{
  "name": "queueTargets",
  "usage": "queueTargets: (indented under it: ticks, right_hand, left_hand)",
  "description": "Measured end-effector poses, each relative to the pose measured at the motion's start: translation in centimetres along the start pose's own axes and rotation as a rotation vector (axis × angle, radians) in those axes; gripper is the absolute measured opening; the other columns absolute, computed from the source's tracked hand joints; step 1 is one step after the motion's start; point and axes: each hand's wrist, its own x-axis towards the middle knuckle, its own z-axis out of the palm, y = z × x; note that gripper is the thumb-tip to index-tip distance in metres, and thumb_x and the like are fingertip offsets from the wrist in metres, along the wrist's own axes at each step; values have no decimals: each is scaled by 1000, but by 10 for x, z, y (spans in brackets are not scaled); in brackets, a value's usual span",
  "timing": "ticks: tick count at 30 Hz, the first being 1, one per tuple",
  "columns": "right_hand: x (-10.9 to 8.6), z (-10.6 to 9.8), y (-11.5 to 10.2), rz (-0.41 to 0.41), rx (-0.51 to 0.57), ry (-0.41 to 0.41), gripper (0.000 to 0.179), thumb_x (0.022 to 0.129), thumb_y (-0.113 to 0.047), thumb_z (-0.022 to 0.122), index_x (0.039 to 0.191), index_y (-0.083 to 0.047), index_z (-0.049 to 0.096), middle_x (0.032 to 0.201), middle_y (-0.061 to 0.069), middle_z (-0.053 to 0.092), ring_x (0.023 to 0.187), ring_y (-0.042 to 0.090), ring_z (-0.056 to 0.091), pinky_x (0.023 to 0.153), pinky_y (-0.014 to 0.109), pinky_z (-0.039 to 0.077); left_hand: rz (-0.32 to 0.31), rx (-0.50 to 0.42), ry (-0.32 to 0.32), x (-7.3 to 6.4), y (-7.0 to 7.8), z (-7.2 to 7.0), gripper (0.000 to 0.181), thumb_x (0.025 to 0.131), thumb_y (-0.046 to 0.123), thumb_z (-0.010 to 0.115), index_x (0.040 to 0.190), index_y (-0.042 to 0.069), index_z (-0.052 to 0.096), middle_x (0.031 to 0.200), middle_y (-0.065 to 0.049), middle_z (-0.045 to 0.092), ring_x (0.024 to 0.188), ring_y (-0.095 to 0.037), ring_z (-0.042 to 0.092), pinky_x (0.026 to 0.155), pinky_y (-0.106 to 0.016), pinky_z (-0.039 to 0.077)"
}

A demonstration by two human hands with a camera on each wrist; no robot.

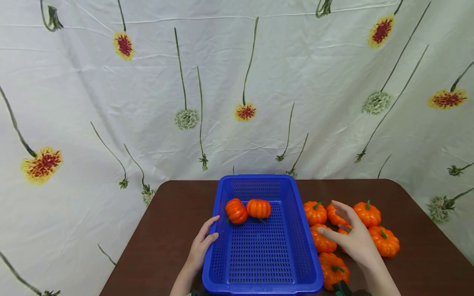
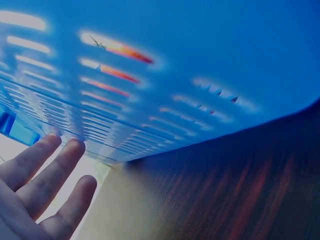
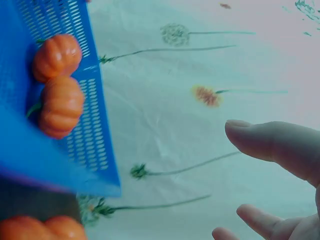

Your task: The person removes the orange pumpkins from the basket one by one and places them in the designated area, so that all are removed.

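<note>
Flowered cloth (image 1: 222,152) backs the table (image 1: 166,230), where a basket wall (image 1: 299,236) divides pumpkins (image 1: 314,213).

No text, label, brand, number or sign can be read in any view, whether on the blue basket (image 1: 259,253), orange pumpkins (image 1: 259,209), flowered cloth (image 1: 222,82) or bench (image 1: 170,234).

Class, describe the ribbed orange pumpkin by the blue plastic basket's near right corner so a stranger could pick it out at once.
On the dark brown table, find the blue slotted plastic basket. To its right in the head view lies a group of orange pumpkins. The near-corner pumpkin sits lower in that picture than every neighbour, closest to the person.
</note>
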Motion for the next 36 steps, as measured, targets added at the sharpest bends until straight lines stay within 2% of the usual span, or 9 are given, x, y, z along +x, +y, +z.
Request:
queueTargets:
  ticks: [5, 12, 17, 26, 36]
  right_hand:
    - [8, 4, -17, -102, 18, 1, 83, 79, -28, 75, 145, -11, 28, 146, 17, 29, 131, 38, 27, 98, 57, 30]
    - [20, 12, -39, -181, 38, -20, 79, 79, -28, 76, 143, -11, 33, 145, 15, 33, 130, 36, 31, 98, 54, 30]
    - [30, 19, -52, -172, 89, -65, 78, 80, -26, 75, 144, -10, 32, 145, 18, 31, 130, 36, 30, 100, 54, 30]
    - [53, 38, -61, -151, 187, -133, 76, 80, -21, 75, 143, -8, 33, 145, 17, 33, 133, 33, 29, 105, 50, 27]
    - [76, 67, -62, -138, 207, -162, 72, 80, -18, 74, 140, -7, 36, 144, 16, 34, 133, 33, 30, 105, 50, 28]
  left_hand:
    - [8, 2, -3, 0, -1, 0, 44, 94, 9, 45, 139, 9, 41, 137, -21, 43, 107, -37, 51, 80, -34, 49]
    - [12, -2, 5, 0, 0, 0, 44, 94, 9, 46, 138, 9, 43, 134, -21, 45, 105, -35, 52, 79, -35, 50]
    - [24, -5, 7, -2, 0, 0, 43, 94, 8, 47, 137, 7, 43, 132, -22, 46, 103, -36, 53, 78, -35, 50]
    - [24, -5, 7, -1, -1, 0, 44, 93, 8, 47, 137, 8, 43, 134, -21, 46, 104, -34, 53, 79, -35, 50]
    - [16, -18, 8, -1, -1, 0, 43, 94, 8, 47, 137, 9, 44, 132, -21, 47, 103, -36, 53, 77, -37, 51]
